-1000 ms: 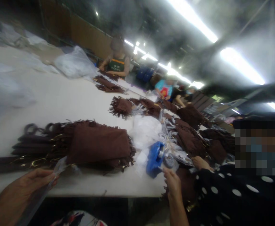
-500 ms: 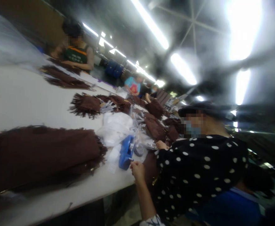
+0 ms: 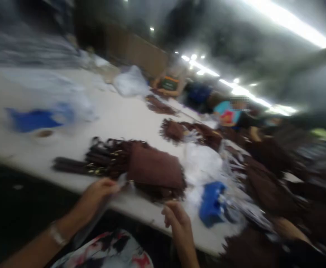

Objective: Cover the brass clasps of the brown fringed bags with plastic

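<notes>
My left hand (image 3: 101, 191) is at the table's front edge, thumb and fingers pinched on a pale, thin translucent sheet (image 3: 122, 180) that looks like plastic. Just beyond it lies a dark brown fringed bag (image 3: 156, 165), with brown straps and gold-coloured metal bits (image 3: 104, 158) spread to its left. My right hand (image 3: 178, 221) hovers by the near edge, below the bag and apart from it, fingers curled together. Blur hides whether something small is between them. Right of it stands a blue tape dispenser (image 3: 211, 204).
A white plastic heap (image 3: 202, 163) lies behind the dispenser. More brown fringed bags (image 3: 172, 130) line the table (image 3: 118, 115). A co-worker's hand (image 3: 287, 229) is at the right. On the left are a blue item (image 3: 36, 119) and a tape roll (image 3: 44, 134). Other people sit farther back.
The view has swung left. My right hand has moved from beside the tape dispenser, where it held a small whitish piece, to below the brown bag. My left hand has come into view.
</notes>
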`<state>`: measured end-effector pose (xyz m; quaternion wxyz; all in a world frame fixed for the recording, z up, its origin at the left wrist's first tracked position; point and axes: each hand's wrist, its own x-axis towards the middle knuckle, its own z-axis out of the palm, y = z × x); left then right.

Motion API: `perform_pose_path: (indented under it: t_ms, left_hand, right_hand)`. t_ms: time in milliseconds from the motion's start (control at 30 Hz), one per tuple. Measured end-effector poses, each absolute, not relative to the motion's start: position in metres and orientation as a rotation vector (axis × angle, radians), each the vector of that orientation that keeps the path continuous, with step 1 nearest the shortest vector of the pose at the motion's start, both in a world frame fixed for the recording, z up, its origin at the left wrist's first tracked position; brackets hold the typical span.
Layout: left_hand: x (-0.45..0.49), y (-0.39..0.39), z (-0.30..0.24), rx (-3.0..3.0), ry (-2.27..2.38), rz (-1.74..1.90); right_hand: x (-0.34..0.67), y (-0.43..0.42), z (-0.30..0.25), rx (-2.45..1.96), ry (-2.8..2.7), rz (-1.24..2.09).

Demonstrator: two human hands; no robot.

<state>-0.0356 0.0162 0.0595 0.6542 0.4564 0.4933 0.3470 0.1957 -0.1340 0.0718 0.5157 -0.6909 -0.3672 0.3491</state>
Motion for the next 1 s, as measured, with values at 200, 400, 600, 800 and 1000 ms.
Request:
perform_pose_path:
  t_ms: [200,400,600,800,1000]
  left_hand:
    - [-0.055,0.020,0.052,0.788,0.936,0.963]
    - [-0.051,0.016,0.050,0.790,0.845,0.998]
    - [-0.056,0.020,0.050,0.857,0.869,0.988]
    - [-0.058,0.020,0.046,0.934,0.874,0.970]
    - [-0.063,0.021,0.045,0.934,0.819,0.951]
  right_hand:
    - [0.131,-0.074,0.080,-1.523,-1.241,1.085]
    - [0.097,-0.043,0.085,-1.494,-1.484,1.047]
    - [0.087,-0.030,0.091,-1.576,-1.638,0.846]
    - [0.077,-0.029,0.094,-1.756,-1.826,0.535]
    - [0.064,-0.029,0.101,-2.016,-2.072,0.109]
